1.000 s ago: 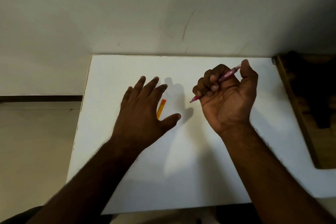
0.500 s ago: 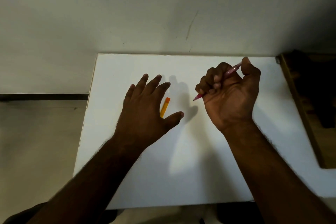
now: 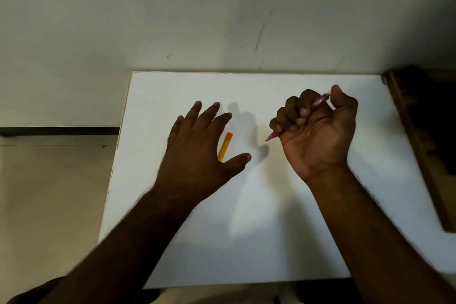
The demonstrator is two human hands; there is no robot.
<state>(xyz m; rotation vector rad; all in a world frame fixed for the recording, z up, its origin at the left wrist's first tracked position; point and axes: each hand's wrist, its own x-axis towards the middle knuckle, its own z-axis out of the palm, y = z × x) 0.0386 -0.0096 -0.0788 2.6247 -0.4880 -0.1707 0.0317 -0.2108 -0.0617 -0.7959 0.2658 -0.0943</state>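
Note:
A white table top (image 3: pixel 271 217) fills the middle of the view. My left hand (image 3: pixel 197 148) hovers over it palm down, fingers spread and straight. Between its forefinger and thumb shows a small yellow stick with an orange end (image 3: pixel 225 146), lying on the table and partly hidden by the hand. My right hand (image 3: pixel 318 131) is turned palm up, fingers curled round a pink pen (image 3: pixel 320 101). The pen's tip pokes out at the lower left of the fist, its other end near the thumb.
A pale wall (image 3: pixel 222 20) rises right behind the table's far edge. A dark wooden frame (image 3: pixel 419 145) borders the table on the right. Beige floor (image 3: pixel 49 192) lies to the left, beyond the table's left edge.
Both hands keep their poses and grips. The whole scene has drifted slightly in the view, as from a small head movement.

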